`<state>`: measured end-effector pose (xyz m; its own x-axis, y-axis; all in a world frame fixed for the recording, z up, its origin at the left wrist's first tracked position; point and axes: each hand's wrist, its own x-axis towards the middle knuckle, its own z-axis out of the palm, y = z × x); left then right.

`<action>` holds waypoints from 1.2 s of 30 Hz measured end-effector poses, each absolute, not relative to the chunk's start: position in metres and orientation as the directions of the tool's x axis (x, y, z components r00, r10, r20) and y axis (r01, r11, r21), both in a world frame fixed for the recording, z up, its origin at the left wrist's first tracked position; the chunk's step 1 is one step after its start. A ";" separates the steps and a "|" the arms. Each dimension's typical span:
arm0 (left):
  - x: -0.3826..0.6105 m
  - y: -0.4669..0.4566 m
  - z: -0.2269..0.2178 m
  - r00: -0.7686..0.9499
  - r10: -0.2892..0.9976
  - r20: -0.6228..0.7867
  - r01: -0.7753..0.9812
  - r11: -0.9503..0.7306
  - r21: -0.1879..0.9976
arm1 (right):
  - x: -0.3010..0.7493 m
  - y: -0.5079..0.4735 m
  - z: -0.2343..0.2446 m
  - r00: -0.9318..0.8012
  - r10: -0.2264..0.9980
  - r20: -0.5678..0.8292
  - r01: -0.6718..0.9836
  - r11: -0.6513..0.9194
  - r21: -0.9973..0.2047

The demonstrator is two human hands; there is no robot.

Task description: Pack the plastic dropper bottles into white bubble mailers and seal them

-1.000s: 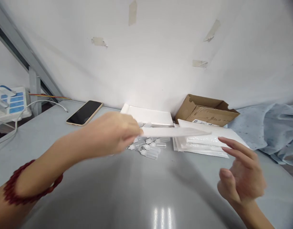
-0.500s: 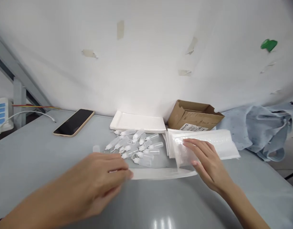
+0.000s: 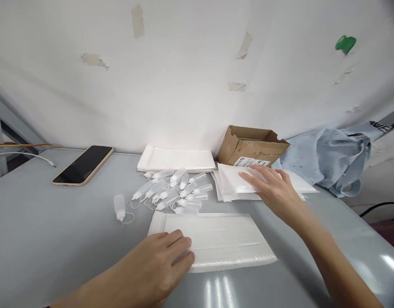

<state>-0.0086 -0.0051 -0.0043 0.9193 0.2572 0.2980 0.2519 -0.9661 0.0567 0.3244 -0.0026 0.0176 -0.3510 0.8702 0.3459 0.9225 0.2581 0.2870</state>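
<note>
A white padded mailer [image 3: 225,239] lies flat on the grey table in front of me. My left hand [image 3: 166,261] is closed, its fingers curled over the mailer's near left part. My right hand [image 3: 277,188] is stretched over a pile of white mailers [image 3: 227,177] at the right, fingers apart and touching the top one. Behind the near mailer lie several small translucent dropper bottles [image 3: 169,194] with tethered caps. One separate dropper bottle [image 3: 119,206] lies to their left.
A stack of white mailers [image 3: 180,158] lies by the wall. An open cardboard box [image 3: 253,147] stands beside it. Pale blue cloth [image 3: 325,156] is bunched at the right. A phone [image 3: 84,164] and a white cable [image 3: 23,154] are at the left.
The near mailer, edge-on before, now lies flat on the table under my left hand. My right hand stays at the right pile, where the lifted top layer has come down. The view has shifted right.
</note>
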 end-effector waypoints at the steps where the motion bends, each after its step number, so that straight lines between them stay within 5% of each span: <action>1: -0.006 -0.007 -0.010 0.924 0.238 0.299 0.232 -0.971 0.057 | 0.323 0.002 0.017 -0.367 0.853 0.372 0.917 0.263 0.301; 15: 0.002 -0.011 -0.024 0.900 0.196 0.390 0.194 -0.980 0.047 | 0.333 0.010 0.002 -0.419 0.730 0.539 0.907 0.307 0.289; 30: 0.007 -0.015 -0.033 0.870 0.142 0.472 0.172 -0.985 -0.020 | 0.318 0.002 0.005 -0.310 0.797 0.519 0.945 0.200 0.257; 34: 0.015 -0.026 -0.035 0.843 0.178 0.508 0.201 -0.979 0.009 | 0.276 -0.023 0.012 -0.446 0.705 0.551 0.887 0.432 0.164; 36: 0.018 -0.029 -0.032 0.847 0.204 0.491 0.196 -0.978 0.070 | 0.250 -0.039 0.012 -0.561 0.711 0.423 0.800 0.598 0.056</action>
